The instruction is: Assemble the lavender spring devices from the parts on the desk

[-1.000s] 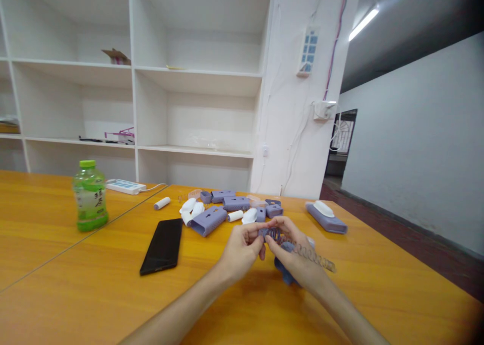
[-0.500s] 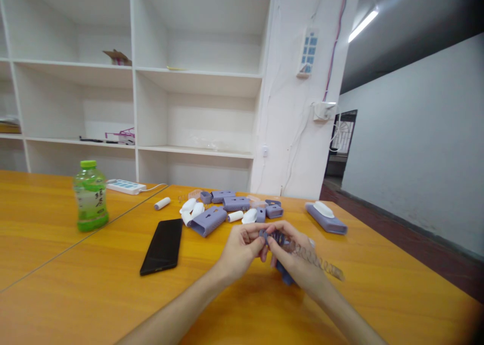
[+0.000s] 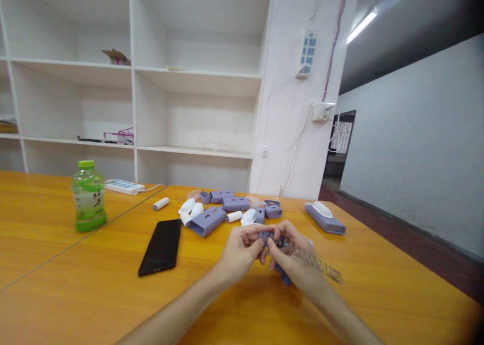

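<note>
My left hand (image 3: 242, 246) and my right hand (image 3: 293, 251) meet above the table, both closed. Between their fingertips they pinch a small purple plastic part (image 3: 265, 236), mostly covered by the fingers. A clear, coiled spring-like strip (image 3: 319, 264) runs from under my right hand's fingers over the wrist toward the lower right. Below the right palm, part of a purple piece (image 3: 284, 275) shows; whether the hand holds it I cannot tell. Just beyond the hands lie purple perforated housings (image 3: 208, 221) and white rounded parts (image 3: 248, 217).
A black phone (image 3: 161, 247) lies left of my hands. Farther left stand a green bottle (image 3: 89, 198) and a white power strip (image 3: 124, 186). White rollers (image 3: 161, 204) lie among the parts. At the right, a purple housing with a white top (image 3: 325, 217) sits near the table edge.
The hands stay together on the same purple part, with the fingers shifting only slightly. The whole view has drifted a little; the objects on the table rest in place.
</note>
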Motion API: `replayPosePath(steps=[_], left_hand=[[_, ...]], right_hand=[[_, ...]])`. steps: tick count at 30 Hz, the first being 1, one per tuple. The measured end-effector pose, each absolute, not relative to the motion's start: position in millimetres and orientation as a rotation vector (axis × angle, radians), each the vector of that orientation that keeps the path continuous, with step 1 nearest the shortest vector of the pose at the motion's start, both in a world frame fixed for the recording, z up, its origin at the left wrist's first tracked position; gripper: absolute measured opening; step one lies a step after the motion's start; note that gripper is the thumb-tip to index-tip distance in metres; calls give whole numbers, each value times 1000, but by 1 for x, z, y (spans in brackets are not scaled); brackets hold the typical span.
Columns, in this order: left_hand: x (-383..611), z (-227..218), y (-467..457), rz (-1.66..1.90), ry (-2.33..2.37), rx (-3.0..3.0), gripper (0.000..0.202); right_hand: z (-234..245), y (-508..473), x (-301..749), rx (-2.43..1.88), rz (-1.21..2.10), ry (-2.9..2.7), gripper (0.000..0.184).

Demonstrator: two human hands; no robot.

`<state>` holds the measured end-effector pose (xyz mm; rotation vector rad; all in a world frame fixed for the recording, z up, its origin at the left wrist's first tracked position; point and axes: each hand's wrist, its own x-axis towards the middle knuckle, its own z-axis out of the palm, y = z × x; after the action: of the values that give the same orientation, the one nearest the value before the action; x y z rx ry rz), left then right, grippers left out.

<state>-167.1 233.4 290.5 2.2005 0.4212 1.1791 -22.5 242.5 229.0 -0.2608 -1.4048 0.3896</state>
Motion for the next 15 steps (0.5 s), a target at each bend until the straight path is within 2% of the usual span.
replayPosePath(steps=[15], left_hand=[[-168, 292, 237, 1171, 383, 2170, 45]], right_hand=[[223, 253, -23, -188, 348, -1457, 27]])
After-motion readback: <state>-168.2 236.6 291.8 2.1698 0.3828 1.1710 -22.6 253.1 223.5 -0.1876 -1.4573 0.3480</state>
